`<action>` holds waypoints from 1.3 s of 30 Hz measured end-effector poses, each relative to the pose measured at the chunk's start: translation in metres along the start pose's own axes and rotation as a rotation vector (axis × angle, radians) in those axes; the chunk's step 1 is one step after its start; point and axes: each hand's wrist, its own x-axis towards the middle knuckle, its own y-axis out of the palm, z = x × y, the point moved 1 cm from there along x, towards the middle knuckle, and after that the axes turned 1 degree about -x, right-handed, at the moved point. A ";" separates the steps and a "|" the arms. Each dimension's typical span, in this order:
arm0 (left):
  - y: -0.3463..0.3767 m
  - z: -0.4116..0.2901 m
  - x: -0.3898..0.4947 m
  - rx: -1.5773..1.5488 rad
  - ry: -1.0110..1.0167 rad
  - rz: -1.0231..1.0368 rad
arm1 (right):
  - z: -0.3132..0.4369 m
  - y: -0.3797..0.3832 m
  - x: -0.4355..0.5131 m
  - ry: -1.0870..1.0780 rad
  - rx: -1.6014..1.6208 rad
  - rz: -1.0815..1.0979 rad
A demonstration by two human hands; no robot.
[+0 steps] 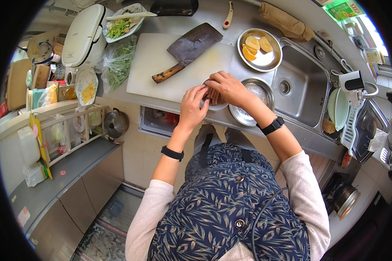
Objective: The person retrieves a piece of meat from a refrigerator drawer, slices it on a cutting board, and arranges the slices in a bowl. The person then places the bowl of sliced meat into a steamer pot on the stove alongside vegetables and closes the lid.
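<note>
A small bowl of brown meat slices sits at the counter's front edge, beside the cutting board. My left hand has its thumb and fingertips on the left side of the slices. From the right, my right hand bends its fingers over the same slices and hides part of them. A cleaver with a wooden handle lies on the white cutting board, blade pointing away. Beside my right forearm, partly under it, is a metal bowl. Another metal bowl behind it holds peeled yellow pieces.
A sink lies to the right, with a green colander past it. Bagged green vegetables, a plate of cut vegetables and a white appliance stand left. A peeler lies at the back. Below the counter, a drawer protrudes.
</note>
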 end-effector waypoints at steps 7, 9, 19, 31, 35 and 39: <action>0.010 0.007 0.013 0.149 0.183 0.118 | -0.005 -0.009 -0.019 0.145 -0.054 -0.042; 0.011 0.008 0.014 0.205 0.212 0.142 | -0.004 -0.010 -0.022 0.174 -0.084 -0.060; 0.012 -0.001 0.011 0.395 0.194 0.190 | 0.001 -0.013 -0.033 0.251 -0.060 -0.060; 0.027 0.062 -0.021 -0.468 -0.592 0.209 | 0.008 0.031 -0.079 0.914 0.897 -0.007; 0.030 0.060 -0.010 -0.625 -0.771 0.287 | 0.013 0.043 -0.067 1.009 0.983 0.009; 0.015 0.036 0.001 -0.831 -0.879 0.357 | 0.024 0.033 -0.067 1.011 0.765 -0.038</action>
